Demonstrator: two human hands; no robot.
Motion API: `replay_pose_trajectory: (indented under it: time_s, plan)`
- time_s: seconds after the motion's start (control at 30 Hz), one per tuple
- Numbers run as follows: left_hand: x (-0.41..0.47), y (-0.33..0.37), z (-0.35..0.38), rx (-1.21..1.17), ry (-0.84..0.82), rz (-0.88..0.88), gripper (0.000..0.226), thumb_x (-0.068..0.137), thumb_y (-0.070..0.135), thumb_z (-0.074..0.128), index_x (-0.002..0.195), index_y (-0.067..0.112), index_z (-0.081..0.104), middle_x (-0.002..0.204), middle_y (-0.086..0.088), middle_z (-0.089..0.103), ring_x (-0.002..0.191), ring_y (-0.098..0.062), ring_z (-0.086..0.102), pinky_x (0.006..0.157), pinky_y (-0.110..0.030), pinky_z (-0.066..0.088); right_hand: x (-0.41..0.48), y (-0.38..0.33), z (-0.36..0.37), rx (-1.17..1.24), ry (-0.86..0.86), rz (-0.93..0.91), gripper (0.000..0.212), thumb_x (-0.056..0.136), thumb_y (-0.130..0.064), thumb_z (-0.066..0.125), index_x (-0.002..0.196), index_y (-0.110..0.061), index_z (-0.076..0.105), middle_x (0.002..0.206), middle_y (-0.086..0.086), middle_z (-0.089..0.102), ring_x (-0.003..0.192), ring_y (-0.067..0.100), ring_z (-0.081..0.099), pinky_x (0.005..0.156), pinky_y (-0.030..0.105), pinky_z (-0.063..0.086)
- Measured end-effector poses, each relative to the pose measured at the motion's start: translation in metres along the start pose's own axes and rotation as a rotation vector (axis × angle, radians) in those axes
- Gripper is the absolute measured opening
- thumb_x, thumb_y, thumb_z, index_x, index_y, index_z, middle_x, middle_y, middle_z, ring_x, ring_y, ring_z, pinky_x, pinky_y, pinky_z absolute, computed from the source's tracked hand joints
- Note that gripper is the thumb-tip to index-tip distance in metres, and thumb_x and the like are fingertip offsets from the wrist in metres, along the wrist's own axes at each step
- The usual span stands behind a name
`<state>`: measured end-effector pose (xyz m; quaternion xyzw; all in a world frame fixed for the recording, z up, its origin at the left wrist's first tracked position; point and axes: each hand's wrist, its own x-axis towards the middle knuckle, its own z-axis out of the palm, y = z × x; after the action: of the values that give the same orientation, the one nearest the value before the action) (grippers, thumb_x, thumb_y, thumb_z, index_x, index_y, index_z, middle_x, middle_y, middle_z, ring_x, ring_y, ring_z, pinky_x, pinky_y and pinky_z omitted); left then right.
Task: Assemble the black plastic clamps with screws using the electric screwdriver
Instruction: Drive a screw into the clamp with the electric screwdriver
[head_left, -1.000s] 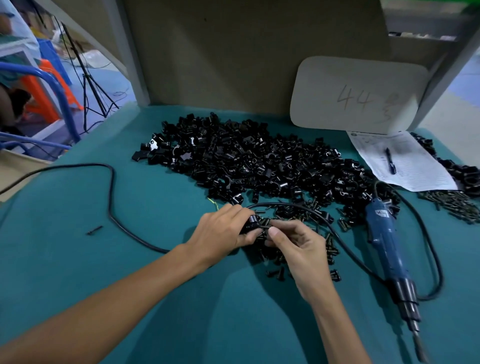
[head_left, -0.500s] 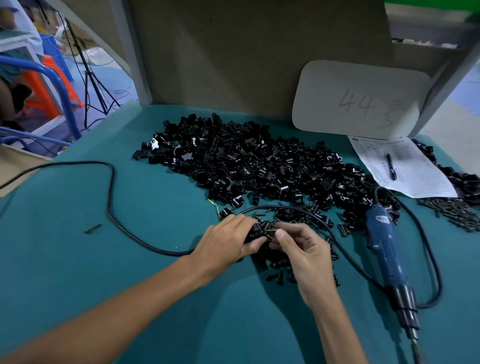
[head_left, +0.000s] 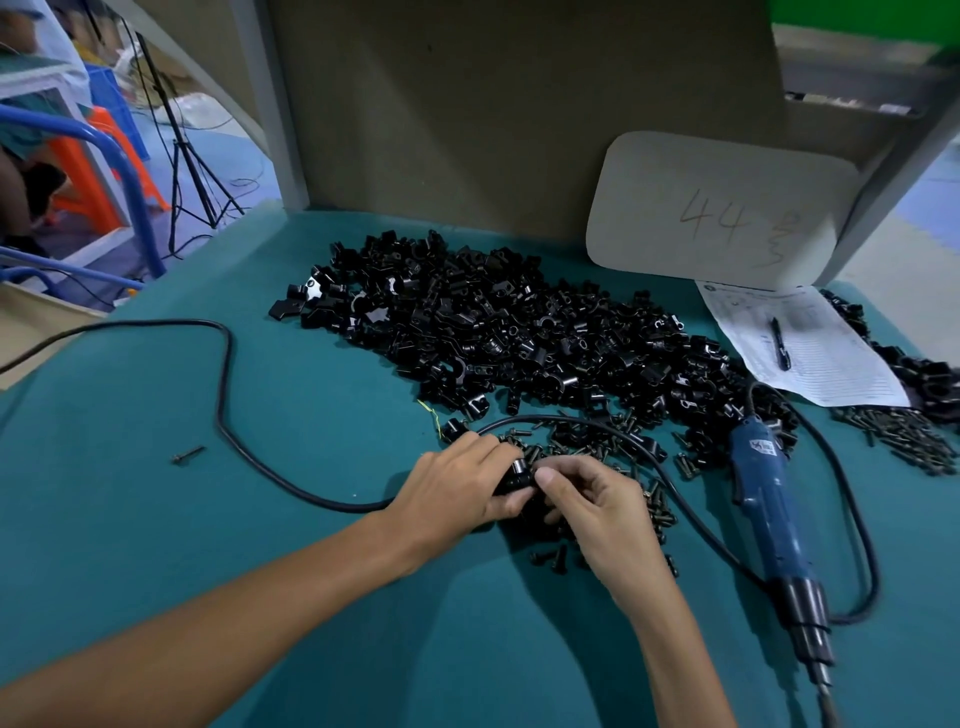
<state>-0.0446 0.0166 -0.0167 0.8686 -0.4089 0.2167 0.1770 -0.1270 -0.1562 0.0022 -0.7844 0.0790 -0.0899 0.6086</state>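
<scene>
Head view: teal bench (head_left: 156, 519), hands at frame centre
Left hand (head_left: 457, 493): fingers curled round black clamp (head_left: 514, 477)
Right hand (head_left: 597, 501): thumb and fingers pinch same clamp
Clamp pile (head_left: 519, 338): upper centre
Electric screwdriver (head_left: 769, 509): lying lower right, untouched

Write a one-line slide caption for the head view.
Left hand and right hand hold a black clamp above loose screws; the electric screwdriver lies beside the clamp pile.
</scene>
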Motion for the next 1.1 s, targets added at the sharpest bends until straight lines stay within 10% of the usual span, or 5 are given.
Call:
replay_pose_trajectory:
  time_s: [0.33,0.47,0.6,0.83,1.1]
  plan:
    - [0.000,-0.001,0.001,-0.009,0.000,0.034,0.045,0.097,0.054,0.043,0.106,0.016,0.066,0.090,0.007,0.063,0.080,-0.012,0.056,0.046,-0.021,0.031,0.011,-0.020,-0.033,-0.777,-0.051,-0.114,0.065,0.089,-0.073,0.028,0.108,-0.026,0.067,0.101,-0.012,0.065,0.092,0.005,0.059,0.079,0.026,0.049]
    - [0.001,-0.001,0.003,-0.013,0.003,0.032,0.050,0.099,0.055,0.039,0.106,0.015,0.067,0.091,0.007,0.067,0.078,-0.010,0.060,0.046,-0.019,0.034,-0.010,-0.004,-0.119,-0.985,0.393,0.149,0.071,0.088,-0.063,0.058,0.140,-0.014,0.053,0.131,0.021,0.058,0.119,0.043,0.051,0.100,0.052,0.042]
    - [0.003,-0.002,0.005,-0.010,0.064,0.079,0.050,0.099,0.053,0.041,0.100,0.012,0.069,0.085,0.004,0.067,0.075,-0.013,0.060,0.049,-0.018,0.041,-0.022,0.010,-0.151,-0.981,0.254,0.448,0.083,0.090,-0.048,0.073,0.153,-0.016,0.030,0.136,0.022,0.058,0.115,0.044,0.057,0.082,0.045,0.042]
    - [0.003,0.001,0.003,-0.039,0.082,0.068,0.046,0.098,0.049,0.045,0.100,0.010,0.069,0.084,0.000,0.069,0.073,-0.015,0.063,0.058,-0.025,0.050,-0.009,-0.009,-0.160,0.244,0.474,0.305,0.026,0.095,-0.021,0.070,0.116,-0.011,0.060,0.094,0.009,0.069,0.067,0.020,0.072,0.060,0.039,0.057]
    - [-0.001,0.000,0.003,-0.138,-0.015,-0.035,0.049,0.097,0.058,0.042,0.103,0.014,0.063,0.085,0.002,0.067,0.076,-0.017,0.059,0.054,-0.037,0.053,0.035,-0.036,-0.081,1.250,0.603,0.055,0.039,0.083,-0.044,0.079,0.100,-0.016,0.056,0.071,-0.004,0.065,0.064,0.011,0.063,0.078,0.037,0.062]
